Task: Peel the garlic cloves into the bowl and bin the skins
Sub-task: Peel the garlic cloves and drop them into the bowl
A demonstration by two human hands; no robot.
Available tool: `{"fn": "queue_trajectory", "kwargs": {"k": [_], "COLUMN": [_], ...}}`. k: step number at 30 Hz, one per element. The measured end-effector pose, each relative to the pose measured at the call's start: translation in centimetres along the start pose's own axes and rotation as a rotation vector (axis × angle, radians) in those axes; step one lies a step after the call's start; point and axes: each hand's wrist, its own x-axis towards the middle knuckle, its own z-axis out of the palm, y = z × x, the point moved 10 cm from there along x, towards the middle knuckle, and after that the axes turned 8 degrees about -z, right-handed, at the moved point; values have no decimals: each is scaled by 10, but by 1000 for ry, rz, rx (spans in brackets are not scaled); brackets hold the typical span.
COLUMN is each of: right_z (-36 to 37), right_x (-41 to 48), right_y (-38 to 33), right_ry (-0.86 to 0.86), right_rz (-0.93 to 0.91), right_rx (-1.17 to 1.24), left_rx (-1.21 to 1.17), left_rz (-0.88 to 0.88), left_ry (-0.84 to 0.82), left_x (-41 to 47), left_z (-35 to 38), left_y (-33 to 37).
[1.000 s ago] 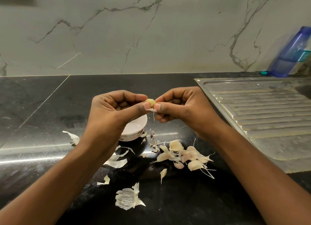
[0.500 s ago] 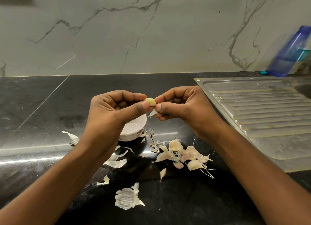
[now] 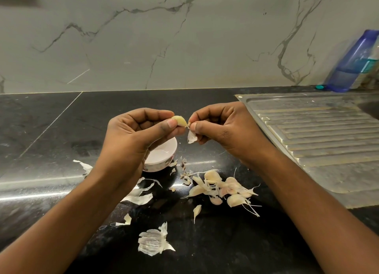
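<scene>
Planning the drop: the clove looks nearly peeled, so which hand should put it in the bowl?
Probably left. The left hand pinches the clove just above the bowl; the right hand only pinches a skin piece, beside the bowl.

No writing, brand or number is legible on anything here.

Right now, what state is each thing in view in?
left hand: pinches the clove
clove: mostly bare, held off the counter
right hand: pinches a skin piece
skin piece: dangling beside the clove's tip
bowl: upright, partly hidden
unpeeled cloves: piled on the counter
loose skins: scattered, not binned
</scene>
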Motion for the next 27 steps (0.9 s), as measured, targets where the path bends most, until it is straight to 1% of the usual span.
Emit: {"fn": "queue_trajectory", "kwargs": {"k": [4,7,16,23,27], "right_z": [-8,-12,5,11,12], "right_x": [2,1,-3,-5,-5], "right_y": [1,-1,-4,-4,-6], "right_ry": [32,37,-97,-151,-155], "right_rz": [-7,-7,30,21,-13], "right_rx": [-53,-29,84,22,-23], "left_rx": [-17,-21,101,214,235], "left_rz": [-1,-11,4,68,77], "left_ry": [-1,-10,-20,15,20], "left_x": [0,1,-1,-4,-4], "left_z": [-1,-1,0,1,0], "left_y": [1,0,-1,6,7]}}
